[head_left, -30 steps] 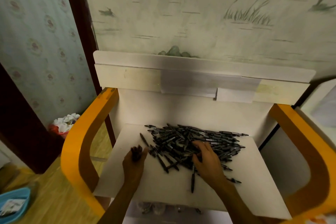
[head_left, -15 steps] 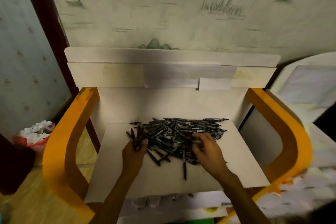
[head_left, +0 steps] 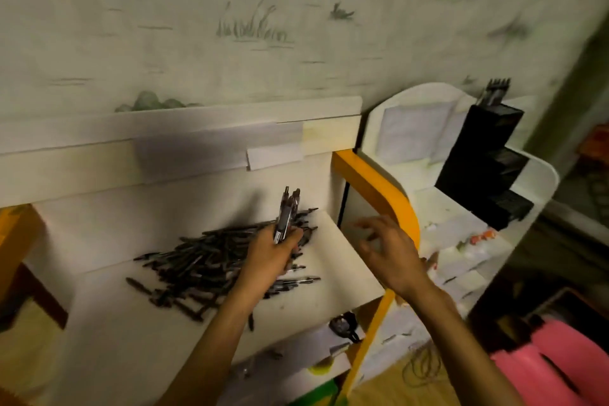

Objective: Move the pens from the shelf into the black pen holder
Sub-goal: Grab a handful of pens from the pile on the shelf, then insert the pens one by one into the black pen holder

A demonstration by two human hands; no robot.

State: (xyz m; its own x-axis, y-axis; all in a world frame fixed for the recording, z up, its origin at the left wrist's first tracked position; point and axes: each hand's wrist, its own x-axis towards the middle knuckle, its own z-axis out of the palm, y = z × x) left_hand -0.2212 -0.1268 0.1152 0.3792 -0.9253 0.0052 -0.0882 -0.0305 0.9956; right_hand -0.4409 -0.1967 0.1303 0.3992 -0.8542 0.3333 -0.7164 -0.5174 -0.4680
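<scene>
Gripping a small upright bunch of dark pens [head_left: 286, 214], my left hand [head_left: 272, 252] has its fingers curled round their lower ends, right above the heap of black pens [head_left: 211, 265] lying on the white shelf board [head_left: 342, 267]. My right hand [head_left: 390, 252] hangs to the right of that heap with fingers spread and loosely bent, holding nothing, over the shelf board's right edge and in front of the curved orange side frame [head_left: 379, 188]. Far right of the heap, beyond the orange frame, the stepped black plastic pen holder [head_left: 484, 158] stands on a white side unit [head_left: 543, 175], with a few dark pens [head_left: 496, 91] poking up out of its tallest tier. Behind the heap, pale grey tape strips [head_left: 217, 150] cross the shelf's back panel. Below and right of the heap, something pink [head_left: 557, 362] fills the corner; it's blurred and I can't tell what it is.
</scene>
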